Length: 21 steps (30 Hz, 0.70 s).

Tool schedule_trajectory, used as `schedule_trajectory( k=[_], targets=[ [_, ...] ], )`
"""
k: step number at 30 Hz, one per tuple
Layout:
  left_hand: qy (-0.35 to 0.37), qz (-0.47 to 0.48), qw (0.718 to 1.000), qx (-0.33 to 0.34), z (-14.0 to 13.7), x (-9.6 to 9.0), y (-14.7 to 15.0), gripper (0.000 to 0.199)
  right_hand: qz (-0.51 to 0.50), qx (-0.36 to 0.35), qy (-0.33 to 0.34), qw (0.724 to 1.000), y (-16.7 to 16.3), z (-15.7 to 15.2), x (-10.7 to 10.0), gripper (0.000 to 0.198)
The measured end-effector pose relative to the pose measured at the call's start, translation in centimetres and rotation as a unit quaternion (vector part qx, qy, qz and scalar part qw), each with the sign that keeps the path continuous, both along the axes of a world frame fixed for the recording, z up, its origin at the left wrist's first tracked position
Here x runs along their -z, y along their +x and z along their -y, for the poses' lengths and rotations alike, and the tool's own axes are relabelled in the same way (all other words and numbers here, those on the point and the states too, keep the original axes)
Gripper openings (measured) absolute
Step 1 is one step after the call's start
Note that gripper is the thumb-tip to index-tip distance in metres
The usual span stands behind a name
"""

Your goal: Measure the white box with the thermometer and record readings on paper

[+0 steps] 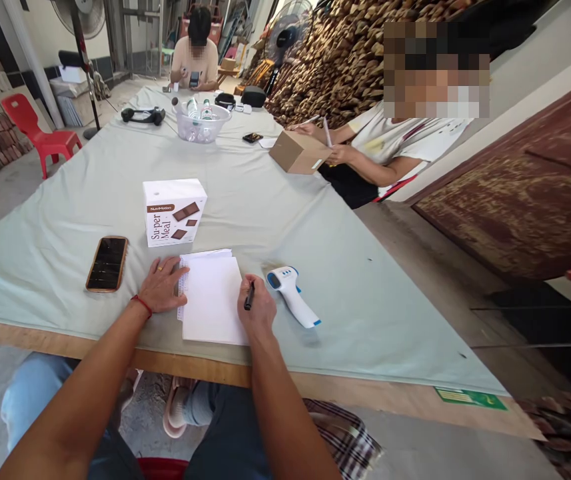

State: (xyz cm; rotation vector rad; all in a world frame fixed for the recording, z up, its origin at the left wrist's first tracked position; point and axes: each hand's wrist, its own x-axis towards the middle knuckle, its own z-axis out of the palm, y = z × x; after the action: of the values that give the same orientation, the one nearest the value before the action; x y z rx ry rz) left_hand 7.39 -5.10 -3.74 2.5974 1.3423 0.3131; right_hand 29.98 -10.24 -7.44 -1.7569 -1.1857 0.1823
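A blank white spiral notebook [212,300] lies open on the cloth-covered table in front of me. My left hand [162,285] rests with fingers spread at its left edge, thumb and fingertips by the spiral binding. Closed around a black pen [249,297], my right hand [258,308] sits on the notebook's right edge; the pen's tip is hidden. Just right of that hand lies a white and blue infrared thermometer [292,297]. Behind the notebook stands a white snack box [175,213] printed with chocolate bars. A phone [107,265] in an orange-brown case lies left of my left hand.
Farther along the table [235,193] stand a clear plastic basket [202,127] with bottles, a black headset-like device [142,116] and a small phone [252,137]. At the right a person writes beside a cardboard box [299,152]. Another person sits at the far end.
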Motion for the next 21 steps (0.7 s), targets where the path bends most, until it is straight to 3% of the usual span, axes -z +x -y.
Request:
schedule_trajectory(
  k=[3,6,9,11,13,16,21],
  targets=[
    [0.000,-0.001,1.000,-0.002,0.0,-0.1,0.0,0.064,-0.008,0.002,-0.002,1.000,0.0,0.0,-0.5,0.033],
    [-0.001,-0.003,1.000,0.001,0.0,-0.1,0.0,0.064,-0.018,0.003,0.067,0.998,-0.8,0.4,-2.2,0.032],
    [-0.002,-0.006,1.000,0.002,0.0,0.0,0.0,0.065,-0.079,-0.075,0.123,0.986,-2.9,0.7,-4.0,0.028],
    [0.000,-0.004,1.000,-0.001,0.0,0.0,0.0,0.065,-0.174,-0.172,0.075,0.967,-4.7,0.6,-4.4,0.026],
    [0.003,-0.001,1.000,-0.002,0.0,0.0,0.0,0.064,-0.260,-0.211,0.003,0.942,-6.4,0.3,-4.0,0.024],
    [0.004,0.004,1.000,0.006,0.1,0.0,0.0,0.063,-0.288,-0.203,-0.039,0.935,-7.8,-0.2,-2.5,0.018],
    [-0.006,-0.006,1.000,0.007,0.1,-0.1,-0.1,0.063,-0.251,-0.178,-0.035,0.951,-8.0,-0.3,-1.3,0.014]
  ],
)
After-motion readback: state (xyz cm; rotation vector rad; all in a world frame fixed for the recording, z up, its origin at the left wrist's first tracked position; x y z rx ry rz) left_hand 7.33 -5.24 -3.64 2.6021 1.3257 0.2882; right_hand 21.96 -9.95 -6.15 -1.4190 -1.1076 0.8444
